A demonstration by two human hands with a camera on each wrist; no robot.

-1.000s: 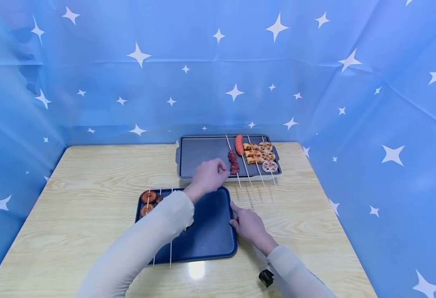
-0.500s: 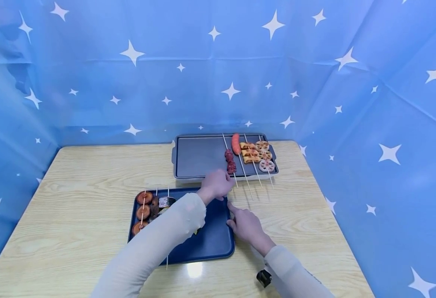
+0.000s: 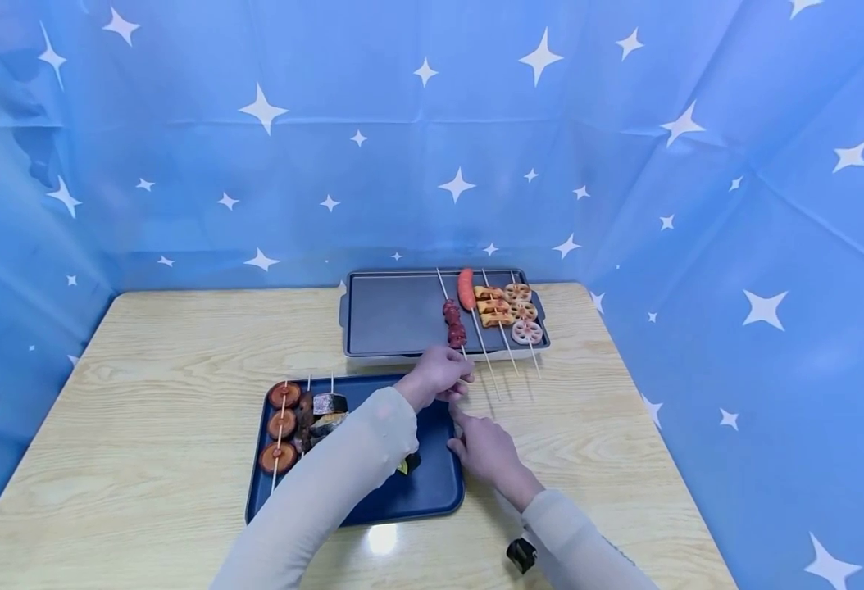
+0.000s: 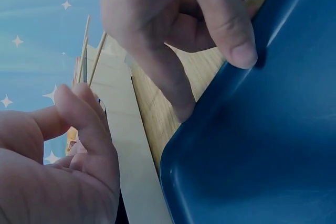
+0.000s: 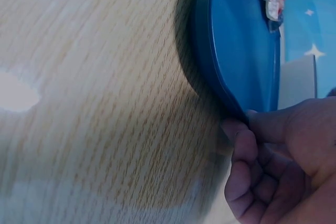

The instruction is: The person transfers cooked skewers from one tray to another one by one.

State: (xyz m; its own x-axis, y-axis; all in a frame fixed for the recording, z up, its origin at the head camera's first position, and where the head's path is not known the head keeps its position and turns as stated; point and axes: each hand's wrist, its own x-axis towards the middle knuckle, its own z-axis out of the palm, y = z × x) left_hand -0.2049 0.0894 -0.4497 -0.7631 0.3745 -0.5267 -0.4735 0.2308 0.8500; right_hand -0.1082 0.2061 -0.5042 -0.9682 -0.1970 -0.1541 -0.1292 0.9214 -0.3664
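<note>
My left hand (image 3: 438,374) crosses over the blue tray (image 3: 432,487) and pinches the lower stick end of a skewer of dark red meat chunks (image 3: 455,324). That skewer lies on the dark grill plate (image 3: 391,311). In the left wrist view, the fingertips (image 4: 79,95) of that hand meet at thin sticks; which stick is partly hidden. My right hand (image 3: 491,455) holds the tray's right rim near its far corner. In the right wrist view its thumb and forefinger pinch the rim, while the other fingers curl below.
Right of the meat lie a sausage skewer (image 3: 466,291), a skewer of yellow-brown folded pieces (image 3: 494,306) and a lotus root skewer (image 3: 526,331). On the tray's left are round brown slices (image 3: 281,424) and silvery-skinned pieces (image 3: 330,403) on sticks, partly covered by the left sleeve.
My left hand has moved right and down from over the grill plate's front edge to the meat skewer's stick end. The right hand has stayed at the tray rim.
</note>
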